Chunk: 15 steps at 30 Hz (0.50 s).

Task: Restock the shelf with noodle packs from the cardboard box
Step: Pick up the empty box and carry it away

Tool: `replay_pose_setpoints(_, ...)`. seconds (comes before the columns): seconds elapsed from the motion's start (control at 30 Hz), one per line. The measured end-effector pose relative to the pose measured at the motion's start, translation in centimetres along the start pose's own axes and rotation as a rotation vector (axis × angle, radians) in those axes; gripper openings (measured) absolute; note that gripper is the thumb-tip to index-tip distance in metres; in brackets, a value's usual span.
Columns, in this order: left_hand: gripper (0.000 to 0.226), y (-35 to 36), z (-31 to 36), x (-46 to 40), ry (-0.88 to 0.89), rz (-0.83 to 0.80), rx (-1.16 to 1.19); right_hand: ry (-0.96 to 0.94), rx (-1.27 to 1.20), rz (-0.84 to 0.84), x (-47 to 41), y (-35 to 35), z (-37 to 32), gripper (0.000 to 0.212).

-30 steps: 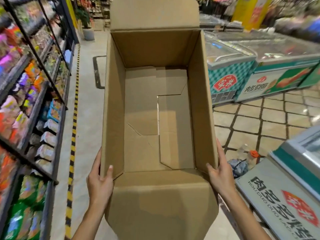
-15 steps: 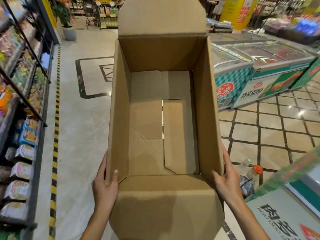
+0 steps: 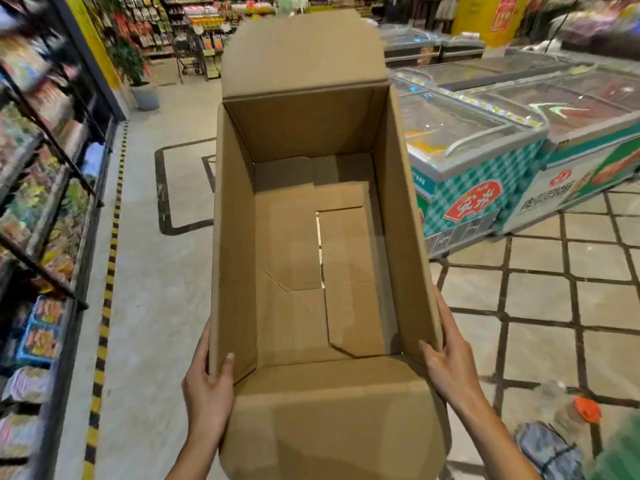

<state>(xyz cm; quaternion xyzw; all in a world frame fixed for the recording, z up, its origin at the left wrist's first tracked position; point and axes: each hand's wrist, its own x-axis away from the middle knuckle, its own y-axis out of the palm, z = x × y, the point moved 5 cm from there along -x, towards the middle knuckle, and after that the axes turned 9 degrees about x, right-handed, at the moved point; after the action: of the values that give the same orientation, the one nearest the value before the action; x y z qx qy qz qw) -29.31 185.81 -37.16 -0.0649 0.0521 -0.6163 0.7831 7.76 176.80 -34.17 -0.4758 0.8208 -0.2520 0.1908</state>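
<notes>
You've got the cardboard box [image 3: 311,244] up in front of you, both flaps open, and nothing inside but its bare bottom. Your left hand [image 3: 207,386] grips the near left wall, thumb hooked over the rim; your right hand [image 3: 450,362] clasps the near right wall the same way. Since a second ago you've swung right: the shelf [image 3: 45,209] with its packs has slid toward the left edge, and the freezers [image 3: 485,161] now fill more of your right side.
</notes>
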Motion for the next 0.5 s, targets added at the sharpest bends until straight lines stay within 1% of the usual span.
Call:
replay_pose_setpoints(0.2,0.063,7.4,2.4,-8.1,-0.001,0.036,0.005,0.022,0.000,-0.047,-12.4,0.6,-0.1,0.094)
replay_pose_setpoints(0.27,0.063,9.7,2.3,-11.2,0.000,0.039,0.010,0.030,-0.004,-0.060,-16.4,1.3,0.2,0.093)
replay_pose_setpoints(0.37,0.063,13.5,1.3,-16.3,-0.044,0.032,0.012,0.047,-0.009,-0.050,-22.5,2.4,0.7,0.091)
replay_pose_setpoints(0.5,0.062,18.8,0.8,-24.6,-0.054,0.015,0.045,0.041,-0.007,-0.029,-31.1,4.7,0.8,0.092)
